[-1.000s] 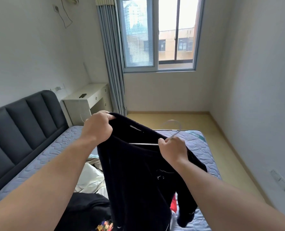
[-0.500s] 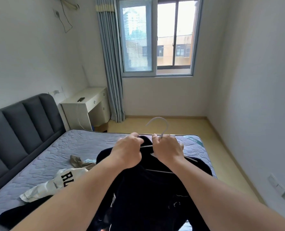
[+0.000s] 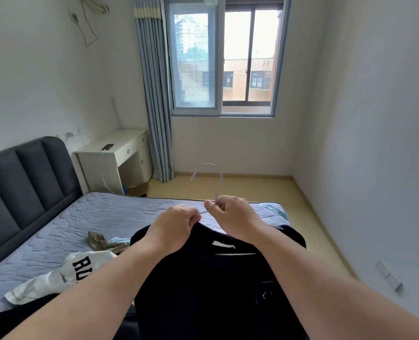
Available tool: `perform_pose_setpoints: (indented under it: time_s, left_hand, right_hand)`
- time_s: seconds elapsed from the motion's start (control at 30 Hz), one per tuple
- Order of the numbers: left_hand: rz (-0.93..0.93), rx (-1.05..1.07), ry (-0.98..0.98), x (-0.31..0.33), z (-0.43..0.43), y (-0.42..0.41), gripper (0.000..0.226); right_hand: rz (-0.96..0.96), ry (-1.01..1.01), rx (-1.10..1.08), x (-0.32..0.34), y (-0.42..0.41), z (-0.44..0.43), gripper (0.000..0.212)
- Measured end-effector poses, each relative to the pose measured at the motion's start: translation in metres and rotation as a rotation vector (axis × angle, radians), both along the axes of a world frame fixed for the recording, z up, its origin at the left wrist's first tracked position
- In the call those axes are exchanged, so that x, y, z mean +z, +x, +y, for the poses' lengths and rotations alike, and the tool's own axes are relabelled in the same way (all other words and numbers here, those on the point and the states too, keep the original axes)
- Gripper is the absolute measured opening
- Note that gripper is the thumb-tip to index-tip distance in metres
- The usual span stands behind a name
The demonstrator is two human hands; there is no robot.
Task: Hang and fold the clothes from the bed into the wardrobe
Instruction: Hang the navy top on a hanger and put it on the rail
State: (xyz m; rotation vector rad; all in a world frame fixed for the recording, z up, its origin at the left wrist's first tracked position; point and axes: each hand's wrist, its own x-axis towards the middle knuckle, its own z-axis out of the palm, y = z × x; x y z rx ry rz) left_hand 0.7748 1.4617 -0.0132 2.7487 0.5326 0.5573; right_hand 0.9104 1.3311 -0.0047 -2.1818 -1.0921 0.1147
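Observation:
A black garment (image 3: pixel 203 278) hangs in front of me on a thin white hanger (image 3: pixel 217 179), whose hook sticks up above my hands. My left hand (image 3: pixel 171 227) pinches the garment's collar beside the hanger neck. My right hand (image 3: pixel 233 214) grips the hanger just below its hook. On the bed (image 3: pixel 56 241) lie a white garment with black letters (image 3: pixel 63 273), a small tan and light blue heap (image 3: pixel 105 242) and a dark garment (image 3: pixel 4 320) at the lower left. No wardrobe is in view.
A dark padded headboard (image 3: pixel 19 187) lines the left wall. A white desk (image 3: pixel 115 155) with a phone and charging cable stands by the grey curtain (image 3: pixel 154 94). Bare yellow floor (image 3: pixel 309 217) runs between the bed and the right wall.
My left hand came in from the garment's shoulder to the collar next to my right hand. The garment now sits on the hanger, and the view tilted up.

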Motion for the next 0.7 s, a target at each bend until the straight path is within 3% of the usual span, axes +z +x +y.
perform_pose_setpoints:
  time_s: [0.07,0.13,0.23,0.37,0.53,0.7]
  left_hand:
    - [-0.077,0.014,0.002,-0.002,0.002,0.000,0.023]
    - [-0.160,0.044,-0.001,-0.001,0.003,-0.001,0.021]
    - [-0.243,0.044,0.032,0.005,0.007,0.000,0.018]
    - [-0.245,0.041,0.089,0.015,0.010,0.004,0.020]
    - [-0.220,0.073,0.128,0.018,0.011,0.005,0.022]
    - [-0.143,0.072,0.091,0.012,0.013,0.006,0.022]
  right_hand:
    - [-0.011,-0.087,0.020,0.005,0.014,-0.013,0.051]
    - [-0.121,-0.333,-0.017,0.008,0.031,-0.029,0.060]
    - [-0.233,-0.555,-0.221,-0.001,0.050,-0.047,0.065]
    - [-0.144,-0.449,-0.428,-0.020,0.063,-0.057,0.049]
    - [-0.026,-0.349,-0.219,-0.024,0.074,-0.063,0.033]
    - [-0.187,-0.274,-0.260,-0.024,0.068,-0.056,0.011]
